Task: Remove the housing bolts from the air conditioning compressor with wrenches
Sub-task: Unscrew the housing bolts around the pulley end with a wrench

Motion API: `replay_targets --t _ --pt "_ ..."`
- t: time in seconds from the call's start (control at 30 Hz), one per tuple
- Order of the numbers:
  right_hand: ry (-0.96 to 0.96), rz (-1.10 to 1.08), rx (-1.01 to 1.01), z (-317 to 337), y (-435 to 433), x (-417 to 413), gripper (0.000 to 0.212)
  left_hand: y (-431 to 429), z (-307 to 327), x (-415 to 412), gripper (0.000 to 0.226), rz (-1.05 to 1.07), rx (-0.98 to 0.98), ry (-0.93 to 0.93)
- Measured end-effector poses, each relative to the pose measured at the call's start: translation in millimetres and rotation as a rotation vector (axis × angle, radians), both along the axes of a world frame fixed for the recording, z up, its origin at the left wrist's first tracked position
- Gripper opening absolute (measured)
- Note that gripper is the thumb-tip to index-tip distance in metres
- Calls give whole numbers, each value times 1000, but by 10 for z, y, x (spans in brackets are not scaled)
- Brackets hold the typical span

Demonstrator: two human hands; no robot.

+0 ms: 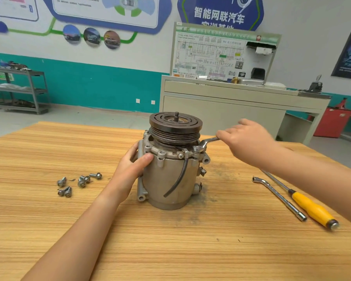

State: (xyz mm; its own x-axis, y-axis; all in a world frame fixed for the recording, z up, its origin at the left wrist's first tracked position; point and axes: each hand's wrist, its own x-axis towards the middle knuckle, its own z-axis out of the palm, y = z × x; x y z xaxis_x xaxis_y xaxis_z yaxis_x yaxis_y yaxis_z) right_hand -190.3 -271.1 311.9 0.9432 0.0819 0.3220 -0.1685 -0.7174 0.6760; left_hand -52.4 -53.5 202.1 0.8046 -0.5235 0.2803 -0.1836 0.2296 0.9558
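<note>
While left hand clasps the cylindrical cast-metal compressor, right hand fingers grip a bent steel wrench

The body of the compressor is seen in dull, matt grey cast metal, slightly rough and stained. The pulley on top is shown in darker, brownish metal with a worn, grooved face. The black hose down the front appears to be matt rubber, though this cannot be settled at this sharpness. Bright, shiny metal is shown by the loose bolts at left centre and by the wrench. Glossy chrome is seen on the socket wrench at lower right, and smooth yellow plastic on the screwdriver handle beside it. The table is faced in smooth, striped wood grain, smudged with grey dust right of the compressor.
</note>
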Motion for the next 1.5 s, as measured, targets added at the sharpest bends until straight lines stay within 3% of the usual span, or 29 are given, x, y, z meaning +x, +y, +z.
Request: replay_targets --t 0.17,0.27,0.4,0.47,0.73,0.9,1.07,1.2,1.27,1.5 --pt "-154 147 115 -134 -18 212 24 -4 -11 28 90 -4 -11 -24" --pt "-383 277 547 -192 -12 31 14 -16 -24 26 89 -3 -49 -43" --pt "-412 339 1338 -388 194 -71 13 -61 -43 -13 86 19 -110 -36" --pt "-457 346 1558 -468 306 -46 20 -54 -49 -1 95 21 -107 -25" --pt "-626 450 1839 -496 507 11 21 -50 -71 28 93 7 -81 -30" --pt "-635 395 1813 -425 517 -38 16 -102 -77 52 90 -75 -45 -10" --pt "-538 403 1647 -413 573 -317 18 -186 -92 68 77 -151 -43 55" --pt "-605 445 1395 -368 607 -540 20 -170 -120 -2 84 -47 -50 37" --pt "-601 404 1218 -333 594 -674 18 -150 -118 -54 68 27 -33 -30" --pt "-238 -55 557 -214 581 -1100 56 -160 -100 -157 44 208 12 -290"
